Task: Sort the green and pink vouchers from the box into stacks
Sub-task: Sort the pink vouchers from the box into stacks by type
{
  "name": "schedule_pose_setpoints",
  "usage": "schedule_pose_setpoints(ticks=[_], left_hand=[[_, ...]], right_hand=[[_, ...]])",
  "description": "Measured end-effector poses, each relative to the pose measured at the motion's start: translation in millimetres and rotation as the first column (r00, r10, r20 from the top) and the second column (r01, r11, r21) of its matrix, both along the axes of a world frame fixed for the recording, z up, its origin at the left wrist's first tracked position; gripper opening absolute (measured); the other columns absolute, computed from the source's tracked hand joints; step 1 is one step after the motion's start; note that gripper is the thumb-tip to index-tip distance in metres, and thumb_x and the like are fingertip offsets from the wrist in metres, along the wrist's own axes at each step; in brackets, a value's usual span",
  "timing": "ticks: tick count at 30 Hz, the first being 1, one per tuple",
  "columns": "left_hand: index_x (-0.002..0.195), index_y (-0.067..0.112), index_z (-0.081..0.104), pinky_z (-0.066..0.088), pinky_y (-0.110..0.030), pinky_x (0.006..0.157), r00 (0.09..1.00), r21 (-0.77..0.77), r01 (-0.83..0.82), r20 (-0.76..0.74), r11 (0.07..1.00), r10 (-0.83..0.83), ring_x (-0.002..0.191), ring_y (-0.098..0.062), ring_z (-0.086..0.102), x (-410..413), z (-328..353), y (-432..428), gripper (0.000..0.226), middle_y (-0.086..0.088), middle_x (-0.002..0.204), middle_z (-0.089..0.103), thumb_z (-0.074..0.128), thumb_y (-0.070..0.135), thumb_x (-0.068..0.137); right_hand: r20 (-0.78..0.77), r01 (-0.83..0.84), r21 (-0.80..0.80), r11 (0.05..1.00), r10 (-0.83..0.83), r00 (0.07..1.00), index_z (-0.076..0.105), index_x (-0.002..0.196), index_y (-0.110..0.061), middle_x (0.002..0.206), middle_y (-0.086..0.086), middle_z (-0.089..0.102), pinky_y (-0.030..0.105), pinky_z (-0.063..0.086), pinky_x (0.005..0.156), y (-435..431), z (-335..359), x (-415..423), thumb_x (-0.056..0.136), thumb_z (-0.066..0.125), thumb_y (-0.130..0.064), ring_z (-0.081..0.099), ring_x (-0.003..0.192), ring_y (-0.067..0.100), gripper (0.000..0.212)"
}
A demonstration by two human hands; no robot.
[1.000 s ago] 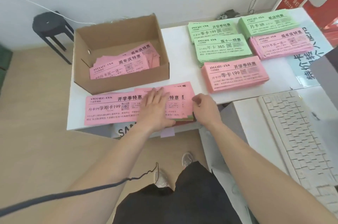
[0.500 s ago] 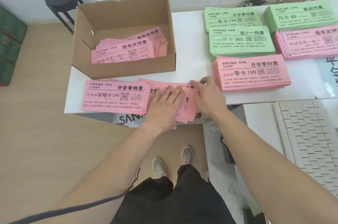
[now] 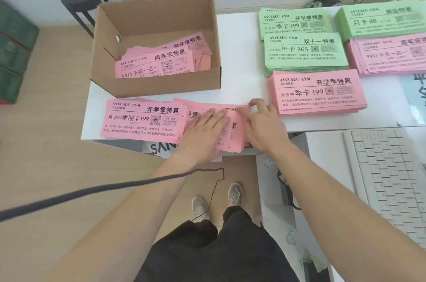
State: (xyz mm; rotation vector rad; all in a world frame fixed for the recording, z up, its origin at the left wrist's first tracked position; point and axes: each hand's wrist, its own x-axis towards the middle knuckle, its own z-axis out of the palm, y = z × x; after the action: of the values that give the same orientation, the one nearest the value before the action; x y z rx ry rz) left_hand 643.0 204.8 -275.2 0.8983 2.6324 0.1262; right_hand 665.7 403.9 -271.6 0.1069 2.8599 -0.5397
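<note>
White table (image 3: 242, 55): box (image 3: 156, 88) holds pink vouchers (image 3: 156, 65); left hand (image 3: 202, 134), right hand (image 3: 262, 127) flat on loose pile (image 3: 234, 134).

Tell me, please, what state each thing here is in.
Brown cardboard box: open, pink vouchers inside.
Fanned pink voucher pile: untidy, under both hands.
Left hand: flat, pressing the pile.
Right hand: fingers straight on the pile.
Green voucher stack: squared, neat.

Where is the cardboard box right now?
In the head view the cardboard box sits at the far left of the white table, just behind the pink voucher stack at the front edge, with more pink vouchers lying inside.
</note>
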Motion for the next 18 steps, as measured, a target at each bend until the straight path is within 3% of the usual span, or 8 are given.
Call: schedule_pose_setpoints(ticks=[11, 18], left_hand=[[0.158, 0.025, 0.023, 0.008, -0.046, 0.126, 1.000, 0.007, 0.022, 0.019, 1.000, -0.022, 0.156, -0.017, 0.004, 3.6, 3.0, -5.8, 0.088, 0.009, 0.169, 0.007, 0.067, 0.026, 0.082], [0.157, 0.027, 0.023, 0.008, -0.045, 0.126, 0.998, 0.050, 0.010, 0.060, 0.999, -0.013, 0.155, -0.014, 0.002, -5.9, 3.0, -9.9, 0.092, 0.011, 0.169, 0.006, 0.071, 0.035, 0.079]], right_hand=[[0.122, 0.059, 0.069, 0.996, -0.067, 0.990, 0.035, 0.153, -0.036, 0.155, 0.004, 0.023, 0.048, 0.050, 0.087, -15.9, 6.8, -30.5, 0.099, 0.039, -0.031, 0.038, 0.127, 0.038, 0.054], [0.106, -0.006, 0.057, 0.998, 0.000, 0.994, 0.047, 0.144, -0.036, 0.144, 0.003, 0.036, 0.047, 0.049, 0.086, -7.8, 12.3, -57.2, 0.100, 0.050, -0.033, 0.042, 0.125, 0.033, 0.044]])
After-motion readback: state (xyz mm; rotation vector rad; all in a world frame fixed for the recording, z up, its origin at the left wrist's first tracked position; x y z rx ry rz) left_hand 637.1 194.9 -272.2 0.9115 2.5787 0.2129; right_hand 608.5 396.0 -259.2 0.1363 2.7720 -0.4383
